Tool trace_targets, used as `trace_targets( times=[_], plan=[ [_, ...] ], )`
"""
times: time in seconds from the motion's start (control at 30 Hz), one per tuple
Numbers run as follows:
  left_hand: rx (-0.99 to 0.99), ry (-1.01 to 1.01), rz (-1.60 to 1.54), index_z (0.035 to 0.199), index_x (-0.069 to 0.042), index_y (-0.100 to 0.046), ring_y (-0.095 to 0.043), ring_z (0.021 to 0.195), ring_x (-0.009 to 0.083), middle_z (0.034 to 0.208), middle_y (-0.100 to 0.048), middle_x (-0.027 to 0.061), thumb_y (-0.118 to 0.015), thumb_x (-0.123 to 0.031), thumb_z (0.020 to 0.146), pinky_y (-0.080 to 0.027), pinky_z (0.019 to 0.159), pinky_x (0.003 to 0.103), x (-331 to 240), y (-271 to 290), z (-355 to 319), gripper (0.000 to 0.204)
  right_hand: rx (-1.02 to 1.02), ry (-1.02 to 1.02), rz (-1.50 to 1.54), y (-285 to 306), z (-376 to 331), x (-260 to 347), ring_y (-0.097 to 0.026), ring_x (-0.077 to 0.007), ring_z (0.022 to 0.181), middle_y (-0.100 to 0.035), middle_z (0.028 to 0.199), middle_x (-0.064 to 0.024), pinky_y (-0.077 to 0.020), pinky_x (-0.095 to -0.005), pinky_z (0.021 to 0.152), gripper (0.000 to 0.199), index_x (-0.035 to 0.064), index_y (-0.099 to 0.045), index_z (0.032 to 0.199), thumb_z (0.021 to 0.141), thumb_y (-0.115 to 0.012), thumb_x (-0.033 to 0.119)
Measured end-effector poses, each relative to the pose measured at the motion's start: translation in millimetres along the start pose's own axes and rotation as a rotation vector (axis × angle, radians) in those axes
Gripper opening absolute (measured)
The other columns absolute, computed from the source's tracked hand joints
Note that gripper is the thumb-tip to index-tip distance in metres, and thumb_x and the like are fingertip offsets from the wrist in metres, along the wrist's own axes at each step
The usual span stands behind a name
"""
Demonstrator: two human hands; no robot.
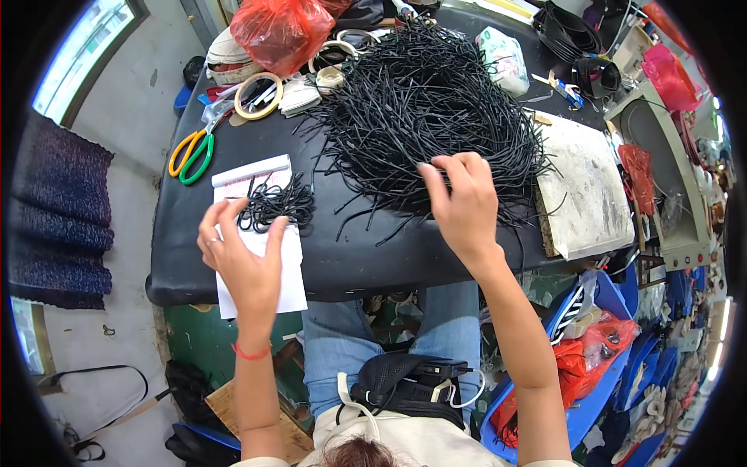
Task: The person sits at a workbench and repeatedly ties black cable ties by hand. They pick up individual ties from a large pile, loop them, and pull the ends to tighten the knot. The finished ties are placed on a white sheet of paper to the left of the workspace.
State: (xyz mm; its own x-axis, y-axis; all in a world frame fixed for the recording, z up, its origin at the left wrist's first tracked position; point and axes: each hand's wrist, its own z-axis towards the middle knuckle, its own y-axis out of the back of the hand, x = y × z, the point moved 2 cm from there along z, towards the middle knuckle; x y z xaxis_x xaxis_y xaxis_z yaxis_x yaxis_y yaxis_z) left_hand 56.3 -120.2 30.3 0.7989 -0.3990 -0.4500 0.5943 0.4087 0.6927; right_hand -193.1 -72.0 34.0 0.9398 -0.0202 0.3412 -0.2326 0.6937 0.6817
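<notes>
A large tangled heap of thin black cords (420, 101) covers the middle and back of the black-topped table. My right hand (467, 198) hovers over the heap's near edge, its fingers loosely curved and a gap showing between thumb and forefinger; no cord is visible in its grasp. On the left, a smaller bunch of looped black cords (284, 204) rests on a white paper pad (282, 284). Around that bunch my left hand (245, 253) is spread, thumb on its near side and fingertips at its left edge. Whether the fingertips press on the cords is hard to tell.
Scissors with orange and green handles (198, 156) lie left, below a tape roll (258, 96). A red plastic bag (282, 31) is at the back. A pale worn board (587, 187) borders the heap on the right. Beneath, a blue bin (580, 424) holds red bags.
</notes>
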Motion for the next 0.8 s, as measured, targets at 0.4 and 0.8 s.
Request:
trace_targets(
  times=[0.4,0.8],
  plan=[
    [0.473,0.210,-1.000,0.105,0.003,-0.058,-0.058,0.100,0.0265,0.104,-0.061,0.0158,-0.058,-0.006,0.083,-0.044,0.087,0.034,-83.2,-34.5,-30.3,0.024,0.278,-0.689,0.941,25.0,-7.8,18.3,-0.058,-0.0081,0.061,-0.062,0.076,-0.0023,-0.0440,-0.0199,0.053,0.017,0.0000,-0.061,0.087,0.085,-0.062,0.017],
    [0.456,-0.822,-0.568,0.102,0.000,-0.058,-0.051,0.107,0.0277,0.102,-0.058,0.0119,-0.053,-0.006,0.073,-0.039,0.093,0.038,-114.5,-52.1,-73.8,0.030,0.227,-0.386,0.871,22.4,3.1,17.1,-0.059,-0.0104,0.087,-0.063,0.089,-0.0060,-0.0469,-0.0227,0.077,0.008,-0.0019,-0.054,0.094,0.088,-0.054,0.004]
  ],
)
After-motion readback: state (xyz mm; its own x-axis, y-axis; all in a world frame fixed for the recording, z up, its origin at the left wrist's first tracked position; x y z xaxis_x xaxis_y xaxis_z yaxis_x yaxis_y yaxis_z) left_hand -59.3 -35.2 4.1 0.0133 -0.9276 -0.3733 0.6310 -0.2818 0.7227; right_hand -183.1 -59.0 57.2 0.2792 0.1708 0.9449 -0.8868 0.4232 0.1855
